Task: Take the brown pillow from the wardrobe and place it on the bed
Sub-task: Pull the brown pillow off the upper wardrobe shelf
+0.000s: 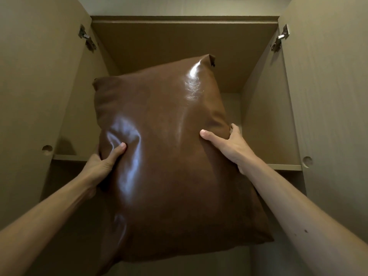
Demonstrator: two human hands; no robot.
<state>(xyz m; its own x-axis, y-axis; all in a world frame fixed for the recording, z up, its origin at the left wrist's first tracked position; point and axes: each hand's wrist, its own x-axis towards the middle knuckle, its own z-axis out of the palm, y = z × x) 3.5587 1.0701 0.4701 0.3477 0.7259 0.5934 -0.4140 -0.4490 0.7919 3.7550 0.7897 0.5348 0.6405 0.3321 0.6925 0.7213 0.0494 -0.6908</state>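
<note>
The brown pillow (167, 156) fills the centre of the view, held up before the open wardrobe (185, 46), its top corner towards 12 o'clock over the shelf (286, 166). The left hand (103, 162) at 9 o'clock and the right hand (229, 145) at 3 o'clock clamp its side edges, thumbs pressed into the face. This looks like the withdrawal step, though whether its far end touches the shelf is hidden. Next: draw it clear of both doors, then turn toward the bed, which is out of view.
</note>
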